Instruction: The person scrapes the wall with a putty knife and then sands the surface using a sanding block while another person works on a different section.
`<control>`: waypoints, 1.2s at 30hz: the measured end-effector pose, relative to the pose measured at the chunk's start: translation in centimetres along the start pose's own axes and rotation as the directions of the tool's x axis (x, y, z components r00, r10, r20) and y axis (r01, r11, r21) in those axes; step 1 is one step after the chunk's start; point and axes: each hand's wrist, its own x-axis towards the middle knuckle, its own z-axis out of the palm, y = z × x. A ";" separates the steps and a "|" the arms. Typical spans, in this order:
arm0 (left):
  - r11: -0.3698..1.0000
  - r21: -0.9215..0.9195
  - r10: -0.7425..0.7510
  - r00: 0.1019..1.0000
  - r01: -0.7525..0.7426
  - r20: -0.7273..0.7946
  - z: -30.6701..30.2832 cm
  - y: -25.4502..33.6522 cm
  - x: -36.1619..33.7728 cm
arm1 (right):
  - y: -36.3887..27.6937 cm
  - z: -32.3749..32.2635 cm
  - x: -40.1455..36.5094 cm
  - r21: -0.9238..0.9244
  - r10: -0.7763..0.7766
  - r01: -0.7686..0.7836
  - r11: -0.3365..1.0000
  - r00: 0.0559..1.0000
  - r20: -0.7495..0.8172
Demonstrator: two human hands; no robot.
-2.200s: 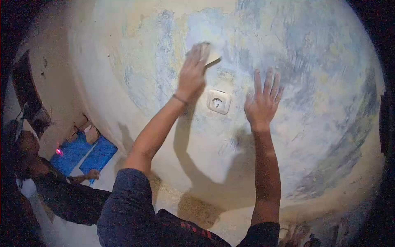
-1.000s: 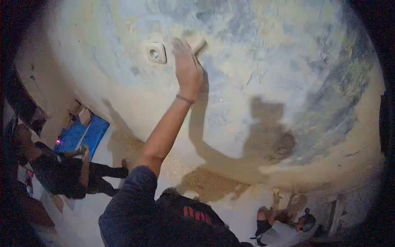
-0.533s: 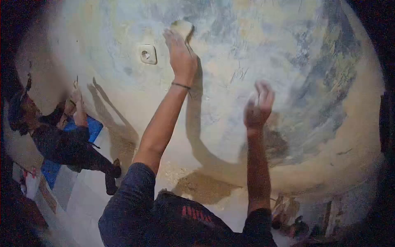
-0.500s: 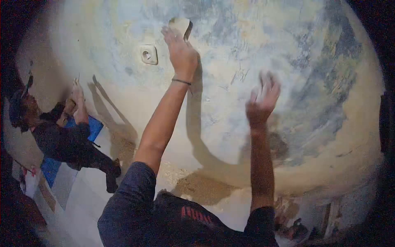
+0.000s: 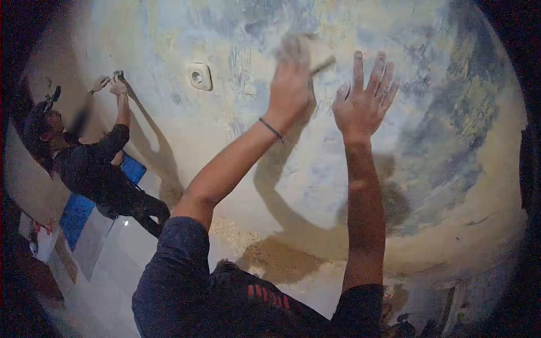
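My left hand (image 5: pixel 292 93), with a dark band at its wrist, presses a cream piece with a dark edge (image 5: pixel 321 54) against the wall; it looks like a sheet of sandpaper. Motion blurs its fingertips. To the right, my right hand (image 5: pixel 363 104) lies against the wall with its fingers spread, holding nothing. The wall (image 5: pixel 236 107) around both hands has patchy cream, grey and bluish plaster or paint, with scratches. A wall socket (image 5: pixel 199 76) sits left of my left hand.
At the left, another person (image 5: pixel 96 169) in dark clothes and a cap faces the same wall with both hands raised to it. Blue panels (image 5: pixel 77 217) are behind that person. The pale floor (image 5: pixel 127 262) shows below, and dim dark objects (image 5: pixel 403 327) stand at the lower right.
My left hand has slid right along the wall with the sheet, away from the socket. My right hand has risen slightly and its fingers have spread. The other person's hands have moved upward.
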 end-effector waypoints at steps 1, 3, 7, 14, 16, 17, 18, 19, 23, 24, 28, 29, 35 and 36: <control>1.000 0.002 0.004 1.000 -0.004 -0.008 -0.2 -0.1 0.3 | 0.2 0.2 -0.1 -0.002 0.005 -0.005 1.000 1.000 -0.004; 0.992 -0.013 -0.127 0.991 0.128 0.032 -1.5 -1.8 0.7 | 0.6 -0.2 -0.3 -0.025 0.002 -0.002 1.000 1.000 -0.003; 0.945 0.096 -0.284 0.931 0.312 -0.232 -1.1 -5.2 4.2 | 2.6 -1.9 -0.5 -0.022 -0.056 0.058 0.998 0.996 0.075; 0.991 -0.072 0.115 0.991 -0.110 0.061 0.4 0.7 3.6 | 3.7 -1.2 -1.8 0.031 -0.074 0.073 0.997 0.997 0.029; 0.999 -0.034 -0.014 0.998 0.012 -0.064 -0.4 -0.4 6.3 | 4.6 -1.5 -1.8 0.008 -0.040 0.041 0.999 0.999 -0.009; 0.988 -0.001 -0.152 0.970 0.155 -0.190 -0.7 -0.5 7.3 | 5.1 -1.8 -1.8 -0.008 -0.073 0.073 0.997 0.997 0.019; 0.996 0.006 -0.090 0.973 0.094 -0.214 -0.6 -0.2 7.8 | 5.3 -2.0 -1.8 -0.019 -0.110 0.111 0.994 0.993 0.050; 0.995 0.010 -0.090 0.973 0.094 -0.214 0.0 0.3 7.2 | 5.2 -1.9 -1.8 -0.015 -0.111 0.112 0.994 0.993 0.050; 0.927 -0.128 0.371 0.915 -0.353 0.157 0.4 5.2 1.9 | 4.9 -1.8 -2.2 -0.012 -0.050 0.050 0.999 0.999 0.017; 0.922 -0.154 0.379 0.910 -0.356 0.166 0.3 4.6 1.9 | 5.2 -1.6 -2.3 -0.003 -0.020 0.020 1.000 1.000 0.003; 0.983 0.024 0.182 0.983 -0.181 -0.026 0.6 1.5 5.2 | 5.9 -1.5 -2.9 -0.039 -0.025 0.025 0.999 1.000 0.004; 0.984 0.023 0.179 0.984 -0.178 -0.018 0.5 1.6 5.2 | 5.8 -1.8 -2.8 -0.037 -0.023 0.023 0.999 1.000 0.011; 0.961 -0.128 0.271 0.914 -0.243 0.302 -1.6 1.7 -6.7 | 6.0 -1.5 -3.8 -0.078 -0.018 0.018 0.997 1.000 0.004; 0.943 -0.187 0.328 0.871 -0.276 0.366 -2.3 0.5 -8.7 | 6.1 -1.7 -4.0 -0.052 -0.026 0.027 0.998 1.000 0.015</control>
